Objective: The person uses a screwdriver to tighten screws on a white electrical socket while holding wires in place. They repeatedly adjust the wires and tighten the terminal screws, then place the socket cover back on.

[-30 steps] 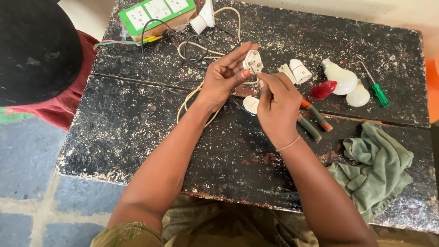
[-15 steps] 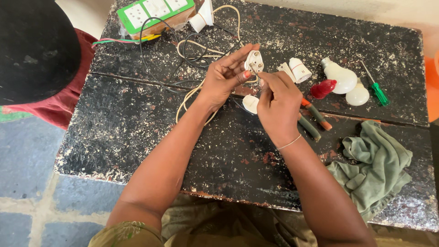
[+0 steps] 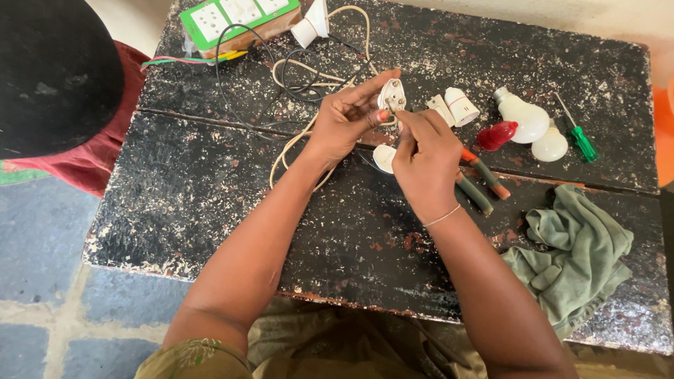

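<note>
Above the black speckled table (image 3: 210, 203), the left hand (image 3: 344, 123) is pinching a white plug piece (image 3: 392, 95) between curled fingers and thumb. The right hand (image 3: 425, 158), fingers closed, is touching its underside. Another white plug part (image 3: 384, 158) is lying beneath; pliers (image 3: 481, 179) beside.

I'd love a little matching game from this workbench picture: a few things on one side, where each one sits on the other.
Things:
1. white plug
2. green cloth
3. green-handled screwdriver
4. green switchboard

Places:
A. far left corner of the black table
B. near right part of the table
C. held in the left hand
D. far right, beside the white bulbs

Pairs: 1-C, 2-B, 3-D, 4-A
</note>
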